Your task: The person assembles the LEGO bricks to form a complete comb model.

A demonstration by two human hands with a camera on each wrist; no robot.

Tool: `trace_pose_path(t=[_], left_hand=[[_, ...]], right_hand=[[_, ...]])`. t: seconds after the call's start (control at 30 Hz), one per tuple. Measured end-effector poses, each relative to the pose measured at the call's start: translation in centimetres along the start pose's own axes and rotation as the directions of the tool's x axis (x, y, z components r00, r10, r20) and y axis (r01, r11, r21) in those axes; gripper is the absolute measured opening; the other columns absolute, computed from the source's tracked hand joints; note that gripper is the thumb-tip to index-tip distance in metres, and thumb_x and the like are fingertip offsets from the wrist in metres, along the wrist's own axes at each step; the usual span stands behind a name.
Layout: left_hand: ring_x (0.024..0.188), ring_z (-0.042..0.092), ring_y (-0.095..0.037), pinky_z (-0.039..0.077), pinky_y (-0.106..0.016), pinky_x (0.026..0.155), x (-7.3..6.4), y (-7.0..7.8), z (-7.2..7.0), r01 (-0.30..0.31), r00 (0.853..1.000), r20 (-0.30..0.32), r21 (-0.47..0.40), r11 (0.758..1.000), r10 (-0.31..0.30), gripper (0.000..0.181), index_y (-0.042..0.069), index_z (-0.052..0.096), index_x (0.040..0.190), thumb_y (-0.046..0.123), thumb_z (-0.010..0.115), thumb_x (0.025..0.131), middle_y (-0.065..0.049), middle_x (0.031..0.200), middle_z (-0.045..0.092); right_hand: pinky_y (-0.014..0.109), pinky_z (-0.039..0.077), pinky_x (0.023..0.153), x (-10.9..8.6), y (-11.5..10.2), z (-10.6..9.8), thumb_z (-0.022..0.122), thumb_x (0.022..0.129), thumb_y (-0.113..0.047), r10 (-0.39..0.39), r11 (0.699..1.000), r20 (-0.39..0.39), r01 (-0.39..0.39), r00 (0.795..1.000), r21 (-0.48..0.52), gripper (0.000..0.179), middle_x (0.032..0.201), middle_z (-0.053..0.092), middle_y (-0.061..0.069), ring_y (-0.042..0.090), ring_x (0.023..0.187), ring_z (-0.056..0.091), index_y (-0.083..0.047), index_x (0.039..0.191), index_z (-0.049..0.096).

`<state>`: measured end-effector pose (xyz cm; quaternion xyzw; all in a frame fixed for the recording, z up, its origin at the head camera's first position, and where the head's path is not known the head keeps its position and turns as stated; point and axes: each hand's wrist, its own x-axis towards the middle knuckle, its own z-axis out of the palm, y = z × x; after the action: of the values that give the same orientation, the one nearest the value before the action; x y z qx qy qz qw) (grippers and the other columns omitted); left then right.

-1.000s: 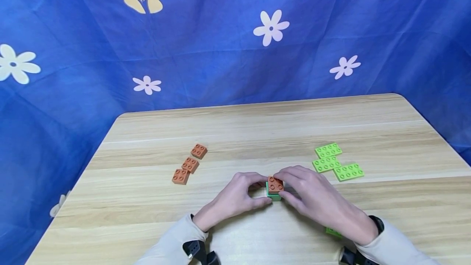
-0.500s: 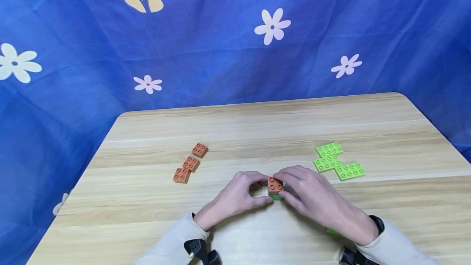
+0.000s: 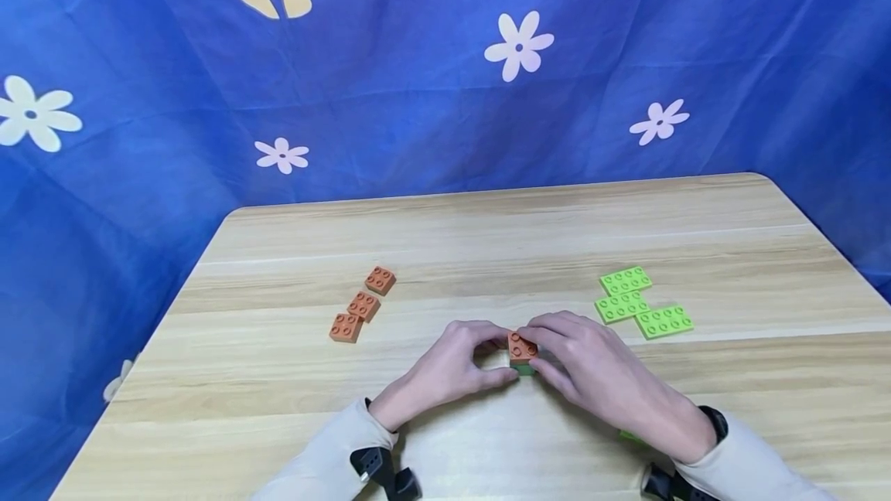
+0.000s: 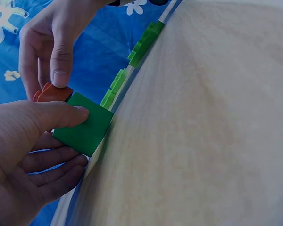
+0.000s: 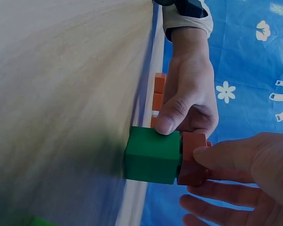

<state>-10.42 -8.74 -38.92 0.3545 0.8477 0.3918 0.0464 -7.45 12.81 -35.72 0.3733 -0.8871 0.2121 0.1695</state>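
Near the table's front, a dark green block (image 4: 92, 125) stands on the wood between both hands. My left hand (image 3: 452, 369) grips it, thumb on the near side. Directly above it sits an orange-brown studded brick (image 3: 522, 347), pinched between the thumb and fingers of my right hand (image 3: 592, 368). Seen from the right wrist, the brown brick (image 5: 193, 158) lines up with the green block (image 5: 153, 155), and a narrow dark gap shows between them. Whether the two are fully pressed together I cannot tell.
Three loose orange-brown bricks (image 3: 363, 305) lie in a slanting row on the left. At the right are three light green flat bricks (image 3: 623, 305) with studs. Another light green piece (image 3: 629, 435) is mostly hidden beneath my right forearm. A blue flowered cloth (image 3: 418, 83) hangs behind the table.
The orange-brown brick was offset on the green block a second ago, with green showing at its left; now it covers the block's top squarely. Both hands have kept nearly the same place.
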Motion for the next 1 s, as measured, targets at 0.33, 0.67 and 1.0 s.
trace_pose_path(t=[0.33, 0.67, 1.0], left_hand=[[0.094, 0.065, -0.013, 0.053, -0.024, 0.085, 0.01, -0.1, 0.03, -0.007, 1.0, -0.001, 0.005, 1.0, 0.007, 0.036, 0.005, 0.069, 0.111, 0.017, 0.08, 0.079, -0.003, 0.104, 0.071], [0.094, 0.065, -0.013, 0.052, -0.023, 0.085, 0.2, 0.03, 0.09, -0.011, 1.0, 0.002, 0.014, 1.0, 0.011, 0.037, 0.005, 0.069, 0.111, 0.018, 0.08, 0.078, -0.003, 0.104, 0.071], [0.094, 0.064, -0.011, 0.052, -0.023, 0.085, 0.15, 0.09, 0.03, 0.015, 1.0, 0.005, 0.003, 1.0, -0.015, 0.037, 0.006, 0.07, 0.111, 0.018, 0.081, 0.078, -0.002, 0.104, 0.071]], right_hand=[[0.03, 0.057, 0.078, 0.0, -0.08, 0.25, 0.079, 0.079, -0.014, -0.014, 1.0, -0.014, 0.014, 1.0, 0.017, 0.028, 0.101, 0.066, 0.004, 0.015, 0.091, 0.064, -0.005, 0.105, 0.072], [0.033, 0.057, 0.078, 0.32, -0.29, -0.07, 0.078, 0.08, -0.012, -0.037, 0.999, 0.011, 0.037, 0.999, 0.012, 0.028, 0.1, 0.066, 0.008, 0.019, 0.09, 0.064, -0.001, 0.105, 0.071], [0.031, 0.057, 0.077, 0.2, -0.03, -0.01, 0.078, 0.08, -0.011, -0.022, 0.998, 0.016, 0.021, 1.0, 0.051, 0.027, 0.101, 0.066, 0.007, 0.017, 0.089, 0.065, -0.002, 0.104, 0.071]])
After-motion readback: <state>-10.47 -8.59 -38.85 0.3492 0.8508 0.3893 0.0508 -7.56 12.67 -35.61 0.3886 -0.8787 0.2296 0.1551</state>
